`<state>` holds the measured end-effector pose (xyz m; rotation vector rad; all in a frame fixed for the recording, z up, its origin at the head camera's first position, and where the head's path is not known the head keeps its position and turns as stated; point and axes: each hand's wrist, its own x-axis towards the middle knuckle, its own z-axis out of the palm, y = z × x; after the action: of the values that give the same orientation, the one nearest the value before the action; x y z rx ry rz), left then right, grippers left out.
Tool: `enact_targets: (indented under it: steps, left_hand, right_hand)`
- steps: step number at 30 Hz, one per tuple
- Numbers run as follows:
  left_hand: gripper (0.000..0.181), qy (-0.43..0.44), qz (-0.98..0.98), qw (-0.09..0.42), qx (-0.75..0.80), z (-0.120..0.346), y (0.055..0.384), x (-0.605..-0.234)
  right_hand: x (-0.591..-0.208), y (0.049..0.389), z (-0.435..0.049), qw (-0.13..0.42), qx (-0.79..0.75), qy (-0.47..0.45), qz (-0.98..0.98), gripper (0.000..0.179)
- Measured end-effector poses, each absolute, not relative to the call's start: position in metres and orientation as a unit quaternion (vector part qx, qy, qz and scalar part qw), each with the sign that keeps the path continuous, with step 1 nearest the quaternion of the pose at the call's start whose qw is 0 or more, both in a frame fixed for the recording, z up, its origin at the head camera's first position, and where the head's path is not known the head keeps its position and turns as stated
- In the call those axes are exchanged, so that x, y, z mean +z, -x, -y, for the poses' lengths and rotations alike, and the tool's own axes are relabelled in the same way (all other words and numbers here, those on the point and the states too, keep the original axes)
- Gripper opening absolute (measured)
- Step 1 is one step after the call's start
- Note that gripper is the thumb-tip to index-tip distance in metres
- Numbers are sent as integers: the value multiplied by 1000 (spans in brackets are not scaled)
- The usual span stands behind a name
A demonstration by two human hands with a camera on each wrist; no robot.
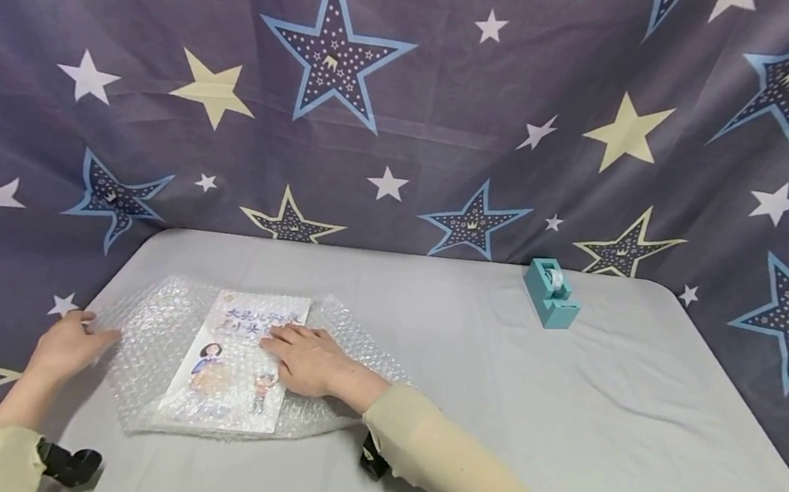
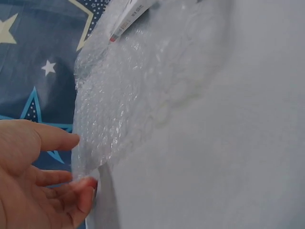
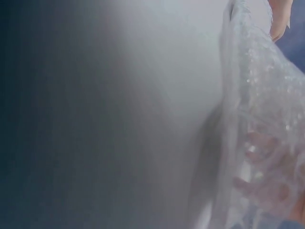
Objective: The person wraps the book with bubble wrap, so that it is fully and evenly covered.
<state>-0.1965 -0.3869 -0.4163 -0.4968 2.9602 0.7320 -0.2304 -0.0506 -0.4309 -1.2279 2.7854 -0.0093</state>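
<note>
A white picture book (image 1: 235,383) with blue lettering and cartoon figures lies with a sheet of clear bubble wrap (image 1: 153,347) spread around it. Whether a layer also covers the book's front, I cannot tell. My right hand (image 1: 310,362) rests on the book's right side with its fingers extended. In the right wrist view, fingers (image 3: 271,167) show blurred through the wrap. At the wrap's left edge is my left hand (image 1: 69,341); in the left wrist view its thumb (image 2: 59,137) stands apart from loosely bent fingers beside that edge.
A teal tape dispenser (image 1: 555,302) holding a roll of clear tape stands at the back right of the table. The table (image 1: 609,444) has a pale grey cover, and a star-patterned cloth (image 1: 414,106) hangs behind it and at both sides.
</note>
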Motion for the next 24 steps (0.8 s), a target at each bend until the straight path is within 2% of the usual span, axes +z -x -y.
enact_targets:
  steps: [13, 17, 24]
  left_hand:
    - [83, 260, -895, -29, 362, 382, 196, -415]
    - [84, 259, -879, -30, 400, 383, 195, -416]
    - [49, 142, -914, -5, 380, 388, 190, -420]
  right_hand:
    - [-430, 230, 49, 59, -8, 401, -914, 45]
    - [-430, 230, 49, 57, -10, 400, -915, 45]
    - [-431, 230, 49, 55, -10, 398, -916, 45]
